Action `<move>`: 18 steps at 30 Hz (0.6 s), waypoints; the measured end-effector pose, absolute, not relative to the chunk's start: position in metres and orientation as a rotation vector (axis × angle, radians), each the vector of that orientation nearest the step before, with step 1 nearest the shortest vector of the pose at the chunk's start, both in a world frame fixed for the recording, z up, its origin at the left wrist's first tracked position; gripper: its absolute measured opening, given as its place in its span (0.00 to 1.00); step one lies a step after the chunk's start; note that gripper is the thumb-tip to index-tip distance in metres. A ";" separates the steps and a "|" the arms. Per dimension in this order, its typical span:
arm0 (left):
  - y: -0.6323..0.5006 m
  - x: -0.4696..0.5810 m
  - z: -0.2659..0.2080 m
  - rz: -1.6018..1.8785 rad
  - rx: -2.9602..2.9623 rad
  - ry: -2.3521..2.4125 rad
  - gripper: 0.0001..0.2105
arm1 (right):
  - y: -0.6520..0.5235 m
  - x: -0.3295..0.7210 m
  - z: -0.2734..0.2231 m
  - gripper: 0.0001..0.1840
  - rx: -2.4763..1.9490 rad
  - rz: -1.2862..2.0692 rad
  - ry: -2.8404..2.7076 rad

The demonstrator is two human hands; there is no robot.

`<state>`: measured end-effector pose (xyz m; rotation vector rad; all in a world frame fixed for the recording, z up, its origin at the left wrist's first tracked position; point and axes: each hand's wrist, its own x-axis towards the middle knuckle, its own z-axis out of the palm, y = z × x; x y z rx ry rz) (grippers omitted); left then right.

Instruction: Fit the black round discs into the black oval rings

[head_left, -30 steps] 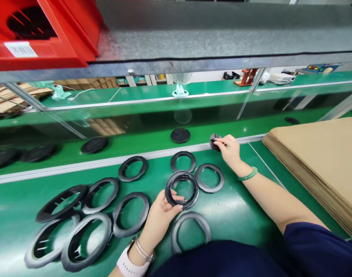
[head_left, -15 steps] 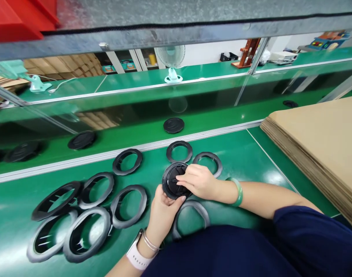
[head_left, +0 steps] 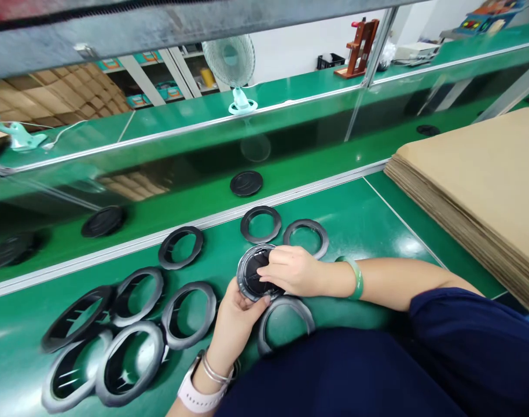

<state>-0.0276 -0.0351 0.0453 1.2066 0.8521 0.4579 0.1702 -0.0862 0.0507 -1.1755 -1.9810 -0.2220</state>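
Note:
My left hand point(head_left: 241, 315) is closed around the lower left edge of a black round plastic piece point(head_left: 248, 272), which has a ring-shaped rim and a disc inside it. The piece is tilted, its inner face turned up. Over it, my right hand point(head_left: 294, 271) has its fingers pinched together at the middle of the disc; the fingers hide its right part. Just below lies a black ring point(head_left: 308, 317), partly behind my hands. Two more rings, a back ring point(head_left: 244, 225) and a right-hand ring point(head_left: 323, 234), rest beyond the piece.
Several black rings point(head_left: 212, 315) lie on the green table point(head_left: 334, 200) at left. Behind a metal rail point(head_left: 290, 200), black discs point(head_left: 246, 183) sit on a green strip. Stacked cardboard sheets point(head_left: 473, 145) stand at right. A fan point(head_left: 232, 61) stands beyond the clear partition.
The view has shifted slightly. The held piece is tilted differently and shows more of its shiny rim. Both hands stay on it, my right fingers still at the disc's middle.

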 end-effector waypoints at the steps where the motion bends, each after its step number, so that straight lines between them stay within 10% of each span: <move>1: -0.036 -0.027 0.045 0.465 1.220 0.853 0.28 | -0.086 0.170 0.050 0.13 -1.183 -0.200 -1.966; 18: -0.040 -0.025 0.053 0.472 1.310 0.847 0.21 | -0.084 0.175 0.055 0.12 -1.118 -0.243 -2.125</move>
